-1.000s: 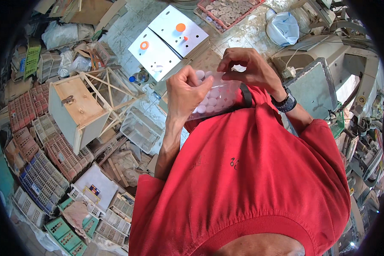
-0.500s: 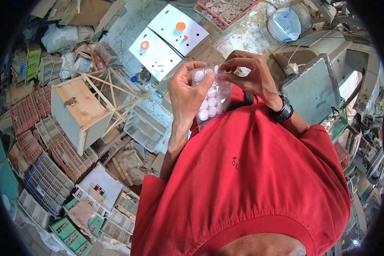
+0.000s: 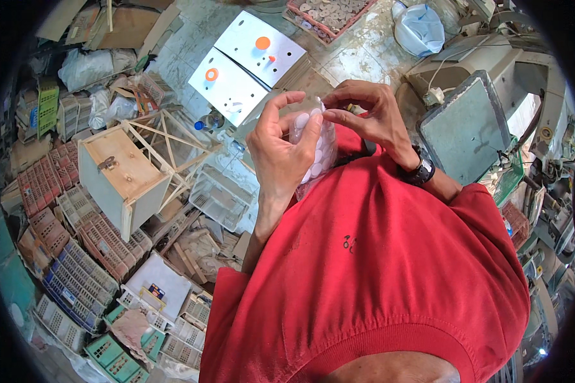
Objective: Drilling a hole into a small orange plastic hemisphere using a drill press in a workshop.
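My left hand point(image 3: 282, 147) grips a clear plastic bag point(image 3: 324, 148) of small white discs in front of my red shirt, its thumb across the bag and its index finger raised. My right hand point(image 3: 380, 124), with a dark watch at the wrist, has thumb and forefinger closed at the bag's top right edge. Part of the bag is hidden behind my left hand.
Two white boards point(image 3: 227, 89) with orange shapes lie on a stack ahead. A wooden cabinet point(image 3: 121, 166), a clear crate point(image 3: 217, 198) and stacked plastic crates point(image 3: 80, 281) are at left. A grey panel point(image 3: 466, 127) and machinery stand at right. A white sack point(image 3: 421, 32) is at the back.
The bag has turned from lying broad across to standing narrower between my hands. My left index finger has lifted away from it, and my right hand has dropped slightly.
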Demonstrator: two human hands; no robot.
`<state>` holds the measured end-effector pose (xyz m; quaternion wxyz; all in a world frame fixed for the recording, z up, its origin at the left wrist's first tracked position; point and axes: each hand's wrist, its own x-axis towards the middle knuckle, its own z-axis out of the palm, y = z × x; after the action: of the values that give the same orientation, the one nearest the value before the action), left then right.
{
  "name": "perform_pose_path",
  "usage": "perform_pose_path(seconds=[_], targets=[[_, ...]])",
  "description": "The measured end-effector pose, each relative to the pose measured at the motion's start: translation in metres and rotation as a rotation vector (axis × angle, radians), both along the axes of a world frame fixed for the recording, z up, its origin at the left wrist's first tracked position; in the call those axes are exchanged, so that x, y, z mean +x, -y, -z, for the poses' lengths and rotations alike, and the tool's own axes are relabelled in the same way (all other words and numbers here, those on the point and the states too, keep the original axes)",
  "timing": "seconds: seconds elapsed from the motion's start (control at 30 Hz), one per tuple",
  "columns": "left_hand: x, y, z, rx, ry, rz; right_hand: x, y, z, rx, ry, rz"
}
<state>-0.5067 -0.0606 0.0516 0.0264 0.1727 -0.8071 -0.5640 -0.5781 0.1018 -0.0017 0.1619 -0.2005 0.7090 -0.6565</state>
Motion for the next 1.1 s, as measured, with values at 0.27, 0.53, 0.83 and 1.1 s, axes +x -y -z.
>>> perform_pose_path(seconds=[0.27,0.53,0.83,1.1], targets=[[0.001,-0.001,0.007,0.050,-0.029,-0.018,0.004,0.000,-0.004,0.060,-0.191,0.034],[0.000,0.003,0.007,0.115,0.021,-0.029,0.005,0.003,-0.003,0.065,-0.191,0.057],[-0.002,0.011,0.020,0.234,0.030,-0.043,0.004,0.004,-0.007,0.056,-0.240,0.019],[-0.003,0.021,0.032,0.514,0.109,-0.036,-0.009,-0.006,-0.007,0.111,-0.175,-0.146]])
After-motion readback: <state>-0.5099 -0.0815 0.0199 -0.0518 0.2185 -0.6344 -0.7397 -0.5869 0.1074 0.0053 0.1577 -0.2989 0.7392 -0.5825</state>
